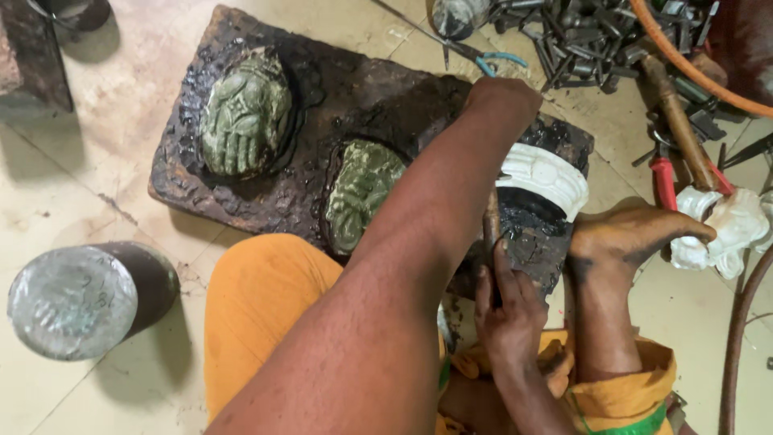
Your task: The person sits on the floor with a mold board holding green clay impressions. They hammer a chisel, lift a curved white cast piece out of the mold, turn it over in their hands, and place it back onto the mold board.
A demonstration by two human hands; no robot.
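Observation:
I sit on the floor at a dark pitch-covered board (362, 89). My right hand (507, 314) is shut on a thin metal punch (491, 225), whose tip rests on the black pitch just below a white carved piece (547, 181) at the board's right end. My left arm reaches across the board, and my left hand (503, 97) is curled above the white piece with its fingers hidden. Two green embossed metal pieces (245, 113) (362, 193) are set into the board. My bare foot (628, 234) presses on the board's right edge.
A metal cylinder (76, 302) lies on the tiled floor at the left. At the right are a wooden-handled hammer (676, 121), red-handled pliers (662, 181), a white ornament (733, 225) and an orange hose (692, 68). Several metal punches (580, 40) are piled at the top.

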